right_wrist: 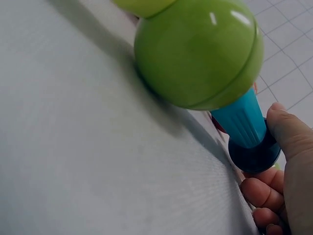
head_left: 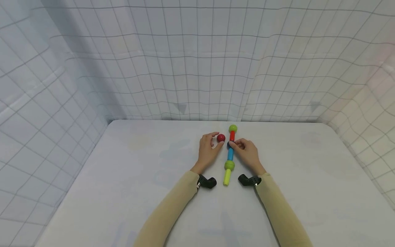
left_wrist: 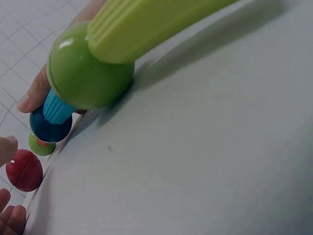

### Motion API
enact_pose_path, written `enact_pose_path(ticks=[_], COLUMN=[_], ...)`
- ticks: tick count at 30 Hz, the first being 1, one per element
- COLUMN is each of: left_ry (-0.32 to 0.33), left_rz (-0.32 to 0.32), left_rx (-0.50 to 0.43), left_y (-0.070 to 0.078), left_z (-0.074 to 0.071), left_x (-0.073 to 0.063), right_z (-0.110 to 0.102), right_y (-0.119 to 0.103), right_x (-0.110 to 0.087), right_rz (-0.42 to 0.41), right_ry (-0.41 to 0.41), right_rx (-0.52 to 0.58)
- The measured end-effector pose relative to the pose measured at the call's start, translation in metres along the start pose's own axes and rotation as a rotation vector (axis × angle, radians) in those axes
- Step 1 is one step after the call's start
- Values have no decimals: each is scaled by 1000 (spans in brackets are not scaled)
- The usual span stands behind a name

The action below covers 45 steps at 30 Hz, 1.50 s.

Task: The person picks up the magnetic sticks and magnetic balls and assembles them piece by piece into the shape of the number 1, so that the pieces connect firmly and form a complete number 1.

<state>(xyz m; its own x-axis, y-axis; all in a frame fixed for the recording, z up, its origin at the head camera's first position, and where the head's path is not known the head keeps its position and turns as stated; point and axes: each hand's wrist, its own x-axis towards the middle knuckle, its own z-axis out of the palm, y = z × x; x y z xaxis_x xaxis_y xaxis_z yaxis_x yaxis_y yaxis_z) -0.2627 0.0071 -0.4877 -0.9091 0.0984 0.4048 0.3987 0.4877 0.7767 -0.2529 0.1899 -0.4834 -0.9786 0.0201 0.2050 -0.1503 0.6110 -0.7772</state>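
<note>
A row of toy rods and balls lies on the table, joined end to end. My right hand (head_left: 249, 153) pinches the dark blue ball (right_wrist: 254, 155) in that row between thumb and fingers. A blue rod (head_left: 230, 154) runs from this ball to a larger green ball (head_left: 229, 165), with a yellow-green rod (head_left: 226, 177) at the near end. Beyond the dark blue ball come a red rod (head_left: 232, 136) and a small green ball (head_left: 232, 128). My left hand (head_left: 207, 150) is spread around a loose red ball (head_left: 220, 138), thumb and forefinger right at its sides.
The white table (head_left: 129, 192) extends widely around both arms. White grid-patterned curtains (head_left: 197, 61) hang behind it and at both sides. A black wrist camera (head_left: 207, 181) sits on the left wrist, another camera (head_left: 248, 180) on the right.
</note>
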Motion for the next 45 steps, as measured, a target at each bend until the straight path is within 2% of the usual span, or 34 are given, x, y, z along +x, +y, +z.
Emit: enact_pose_path(ticks=[3,7,10,18,23,29,34,39,45], left_ry=[-43,-131,-161,-112,-89,-54,-67,-76,-110], left_rz=[17,9,16,80,38,-12,-38,-15,-75], left_rx=[66,142,177,111,61,-46,-100,-120,-212], left_y=[-2,-3,-5,-9,-8,-8,-8,-5,3], left_z=[2,2,3,2,-4,-14,-23,-34,-49], left_x=[7,12,15,11,4,-6,-19,-37,-64], right_z=[1,2,1,-1,-1,0,-1,-1,0], right_y=[-1,0,-1,0,0,0,0,0,-1], right_x=[0,1,1,0,0,0,0,-1,-1], right_rz=[3,0,1,3,1,-7,-8,-14,-22], right_ry=[-6,-4,-3,3,-2,-1,-3,1,-1], right_rx=[1,-5,-9,-13,-21,-14,-11,-8,-9])
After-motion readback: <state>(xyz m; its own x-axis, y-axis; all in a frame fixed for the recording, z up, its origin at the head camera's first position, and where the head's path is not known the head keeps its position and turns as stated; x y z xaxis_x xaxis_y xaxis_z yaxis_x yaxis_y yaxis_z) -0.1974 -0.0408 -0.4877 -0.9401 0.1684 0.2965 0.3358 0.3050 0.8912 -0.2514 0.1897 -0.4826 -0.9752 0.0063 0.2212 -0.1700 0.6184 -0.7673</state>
